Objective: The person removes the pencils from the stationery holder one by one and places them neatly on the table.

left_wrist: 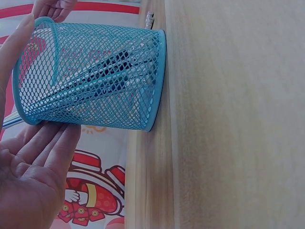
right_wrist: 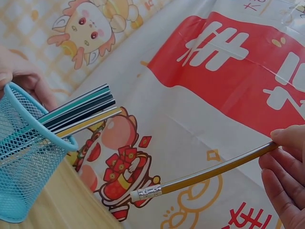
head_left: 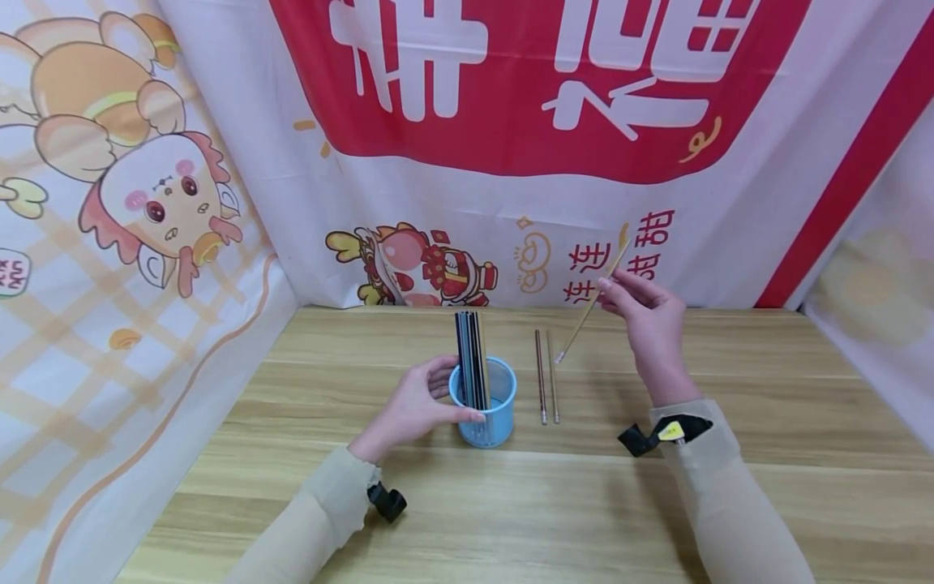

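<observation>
A light blue mesh pencil cup (head_left: 499, 426) stands upright on the wooden table, with several dark pencils and a yellow one (right_wrist: 90, 121) leaning together inside it. My left hand (head_left: 419, 410) holds the cup from its left side, thumb at the front and fingers behind. To the right, my right hand (head_left: 648, 320) pinches a yellow pencil (right_wrist: 214, 171) above the table. Its white eraser end points down toward the cup's side. Between the cup and my right hand, a brown pencil (head_left: 541, 377) and a yellowish pencil (head_left: 552, 381) lie side by side on the table.
The wooden table (head_left: 511, 519) meets a white and red printed cloth (head_left: 511, 195) hanging at the back. Another printed cloth (head_left: 131, 341) borders the left side. Black straps with small devices sit on both wrists.
</observation>
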`<state>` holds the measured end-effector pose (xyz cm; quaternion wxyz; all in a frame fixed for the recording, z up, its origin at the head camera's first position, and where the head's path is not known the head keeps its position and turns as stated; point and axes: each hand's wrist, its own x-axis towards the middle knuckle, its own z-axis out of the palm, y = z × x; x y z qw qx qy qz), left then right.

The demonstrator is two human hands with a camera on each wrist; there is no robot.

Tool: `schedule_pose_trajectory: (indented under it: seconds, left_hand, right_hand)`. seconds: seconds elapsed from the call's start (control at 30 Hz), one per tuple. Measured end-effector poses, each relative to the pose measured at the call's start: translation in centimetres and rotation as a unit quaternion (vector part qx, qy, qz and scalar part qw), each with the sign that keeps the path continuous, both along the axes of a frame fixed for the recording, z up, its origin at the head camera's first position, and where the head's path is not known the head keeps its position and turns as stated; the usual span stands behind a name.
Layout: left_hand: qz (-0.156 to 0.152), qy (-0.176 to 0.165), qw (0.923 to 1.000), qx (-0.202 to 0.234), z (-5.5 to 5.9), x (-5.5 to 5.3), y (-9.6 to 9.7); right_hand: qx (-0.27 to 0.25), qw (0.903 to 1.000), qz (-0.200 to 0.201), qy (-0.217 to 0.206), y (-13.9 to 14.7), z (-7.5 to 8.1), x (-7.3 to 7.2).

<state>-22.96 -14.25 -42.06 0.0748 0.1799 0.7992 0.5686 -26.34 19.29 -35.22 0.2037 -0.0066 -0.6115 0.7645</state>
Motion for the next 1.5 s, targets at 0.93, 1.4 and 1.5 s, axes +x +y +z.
schedule_pose_trajectory:
  seconds: [0.93,1.4,1.5]
  left_hand:
    - [0.008,0.003,0.9999,-0.006,0.0,0.2,0.1]
    - [0.013,-0.012,0.9998,-0.003,0.1,0.2,0.2]
    - [0.014,-0.012,0.9998,-0.004,0.1,0.2,0.2]
  right_hand:
    - [0.175,0.9729,0.066,-0.136,1.6,-5.2,-3.3]
    - [0.258,0.9373,0.131,-0.195,0.8,-8.6,-4.4]
    - [0.257,0.9354,0.13,-0.205,0.7,-9.0,-4.5]
